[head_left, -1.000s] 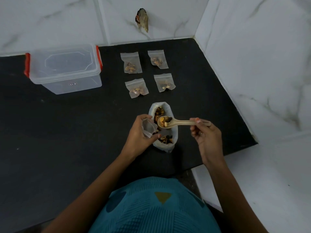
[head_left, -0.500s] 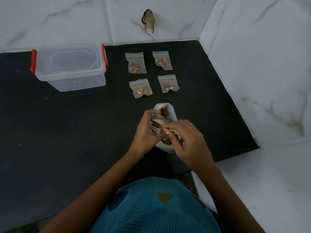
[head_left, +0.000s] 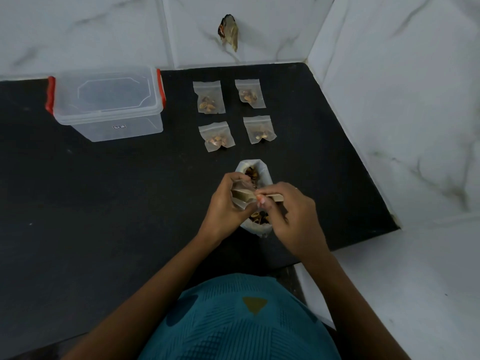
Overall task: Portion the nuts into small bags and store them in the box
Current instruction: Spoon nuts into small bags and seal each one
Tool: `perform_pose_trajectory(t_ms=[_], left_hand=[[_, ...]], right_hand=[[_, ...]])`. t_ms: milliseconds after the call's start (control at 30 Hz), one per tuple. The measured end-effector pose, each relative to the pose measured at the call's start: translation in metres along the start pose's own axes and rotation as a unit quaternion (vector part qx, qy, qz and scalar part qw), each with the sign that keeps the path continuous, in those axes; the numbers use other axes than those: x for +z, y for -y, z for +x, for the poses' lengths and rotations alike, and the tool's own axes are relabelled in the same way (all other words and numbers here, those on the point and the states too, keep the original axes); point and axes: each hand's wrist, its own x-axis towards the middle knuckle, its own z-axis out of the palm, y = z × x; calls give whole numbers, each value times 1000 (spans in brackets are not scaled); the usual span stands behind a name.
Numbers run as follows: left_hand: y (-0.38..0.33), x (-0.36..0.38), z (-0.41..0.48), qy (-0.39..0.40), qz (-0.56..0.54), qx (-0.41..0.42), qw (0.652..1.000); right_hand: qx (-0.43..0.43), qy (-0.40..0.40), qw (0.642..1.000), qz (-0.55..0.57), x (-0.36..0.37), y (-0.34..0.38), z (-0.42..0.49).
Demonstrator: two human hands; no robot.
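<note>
Head camera: on my screen, a person stands at the front edge of a black counter [head_left: 104,216], both hands over an open sack of nuts [head_left: 265,175] that lies near the counter's right front corner. The left hand [head_left: 223,206] is curled around a small clear bag [head_left: 240,201], holding its mouth toward the right. The right hand [head_left: 293,216] pinches the handle of a pale spoon [head_left: 274,196], whose bowl sits inside the small bag. Loose nuts [head_left: 259,216] show in the sack just below the hands. Four filled small bags [head_left: 209,98] lie flat in two rows of two toward the back right corner, apart from one another. A clear plastic box [head_left: 109,105], with its lid on and red clips at either end, stands against the back edge to their left. I can make out white marbled wall tiles [head_left: 389,100] lining the back and right sides.
</note>
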Motion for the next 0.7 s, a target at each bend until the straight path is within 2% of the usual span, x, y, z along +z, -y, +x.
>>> perform_pose_trajectory(t_ms=[200,300,533,700], left_hand=[[-1,-3,1,-7,17,24,1000],[4,-4,1,-13,19,-3,1000],[17,-15,-1,-20,-5,-38,999],[30,-22,-5,-32,-3,-66,997]], right_hand=[[-42,-36,998,-29,-4,-1,-4],[-39,-75,996,-8,-14,0,-2],[133,-153,977,63,-24,-21,-2],[221,-98,970,6,-4,-51,-19]])
